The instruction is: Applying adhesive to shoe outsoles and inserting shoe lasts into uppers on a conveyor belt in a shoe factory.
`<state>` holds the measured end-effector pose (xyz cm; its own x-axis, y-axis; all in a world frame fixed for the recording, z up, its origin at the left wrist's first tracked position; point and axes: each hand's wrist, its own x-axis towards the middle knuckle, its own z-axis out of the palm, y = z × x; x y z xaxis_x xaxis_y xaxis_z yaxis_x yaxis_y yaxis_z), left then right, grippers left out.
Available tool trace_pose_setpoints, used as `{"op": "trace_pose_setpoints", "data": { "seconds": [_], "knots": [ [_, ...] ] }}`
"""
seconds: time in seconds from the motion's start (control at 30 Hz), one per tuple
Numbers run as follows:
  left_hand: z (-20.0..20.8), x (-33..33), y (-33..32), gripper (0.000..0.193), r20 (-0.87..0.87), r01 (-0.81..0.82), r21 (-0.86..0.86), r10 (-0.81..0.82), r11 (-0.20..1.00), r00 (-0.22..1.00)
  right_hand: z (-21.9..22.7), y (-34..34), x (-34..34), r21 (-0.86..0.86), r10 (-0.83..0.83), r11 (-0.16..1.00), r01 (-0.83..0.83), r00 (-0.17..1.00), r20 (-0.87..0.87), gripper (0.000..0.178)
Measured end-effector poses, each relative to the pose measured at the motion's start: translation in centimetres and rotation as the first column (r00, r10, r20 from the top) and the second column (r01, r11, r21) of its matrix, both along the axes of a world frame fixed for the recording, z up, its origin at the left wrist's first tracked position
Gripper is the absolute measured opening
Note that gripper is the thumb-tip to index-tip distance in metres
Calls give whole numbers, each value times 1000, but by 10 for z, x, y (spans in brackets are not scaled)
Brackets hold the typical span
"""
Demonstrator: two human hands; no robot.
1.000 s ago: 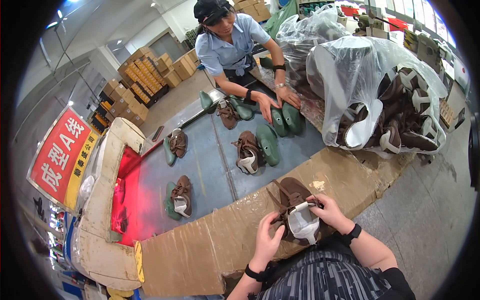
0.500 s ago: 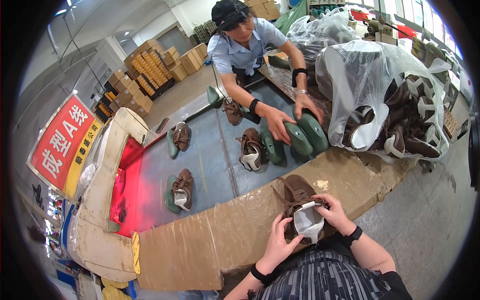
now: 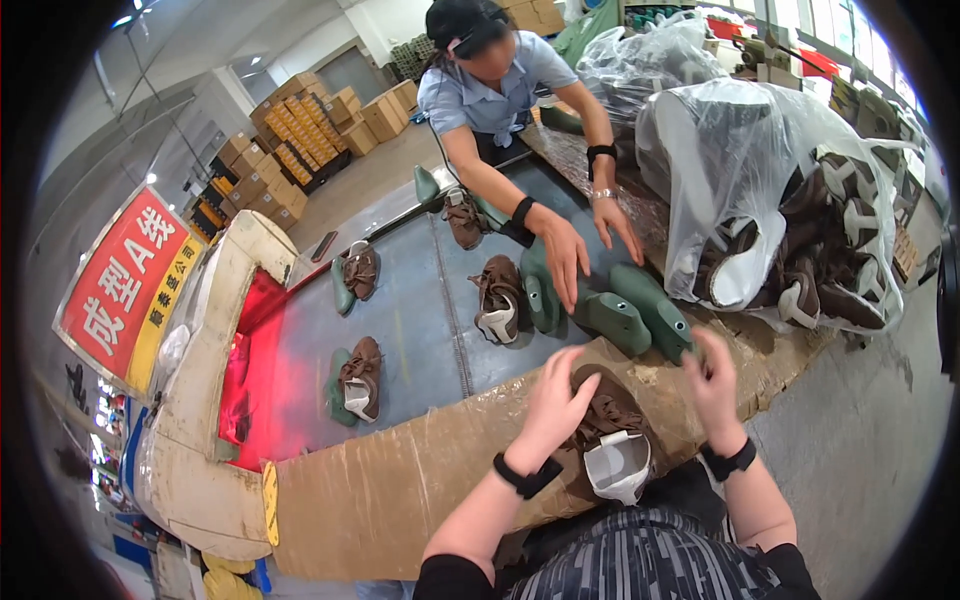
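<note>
A brown lace-up shoe upper (image 3: pixel 612 440) with a white lining lies on the cardboard-covered edge right before me, its heel opening toward me. My left hand (image 3: pixel 553 408) hovers at the upper's left side, fingers stretched out, holding nothing. At the right, my right hand (image 3: pixel 714 390) is raised with its fingers apart, beside the near end of a green shoe last (image 3: pixel 652 305); whether it touches the last I cannot tell. Another green last (image 3: pixel 612 318) lies alongside, pointing toward me. A third green last (image 3: pixel 538 285) is farther left, beside a brown shoe (image 3: pixel 497 300).
Across the table (image 3: pixel 420 330), a co-worker's hands (image 3: pixel 566 258) are over the lasts. Brown shoes paired with green lasts (image 3: pixel 338 385) stand at the left. A clear plastic bag (image 3: pixel 745 190) full of shoe uppers sits at the right. A red-lit machine opening (image 3: pixel 250 370) is far left.
Both my hands have let go of the shoe upper and moved forward, the right toward the lasts. The two green lasts have come nearer to me, and the co-worker's hands have come off them.
</note>
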<state>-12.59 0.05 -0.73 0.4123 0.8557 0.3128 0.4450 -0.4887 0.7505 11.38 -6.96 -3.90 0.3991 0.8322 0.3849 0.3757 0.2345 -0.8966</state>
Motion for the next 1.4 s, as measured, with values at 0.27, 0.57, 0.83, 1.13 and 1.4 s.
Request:
{"op": "trace_pose_setpoints", "data": {
  "seconds": [0.27, 0.57, 0.83, 1.13, 1.4],
  "knots": [
    [-31, 87, 97, 48, -206, 64, -39, -71, 997, 976, -12, 53, 25, -153, -89, 972, 177, 885, 456, 45],
    [-48, 109, 122, 96, -134, -305, -433, 274, 848, 952, -7, 53, 26, -216, -60, 958, 190, 867, 495, 44],
    [-26, 54, 124, 99, 431, 294, -895, 479, 337, 765, -3, 21, 28, -246, -30, 964, 104, 958, 286, 39],
    [52, -94, 34, 72, 742, 464, -556, 161, 690, 650, 6, -69, 19, -311, -66, 930, 194, 923, 378, 40],
    [8, -191, -118, 69, 148, -294, -519, 422, 803, 894, 11, -91, -16, 76, -127, 991, 110, 956, 265, 39]
  ]
}}
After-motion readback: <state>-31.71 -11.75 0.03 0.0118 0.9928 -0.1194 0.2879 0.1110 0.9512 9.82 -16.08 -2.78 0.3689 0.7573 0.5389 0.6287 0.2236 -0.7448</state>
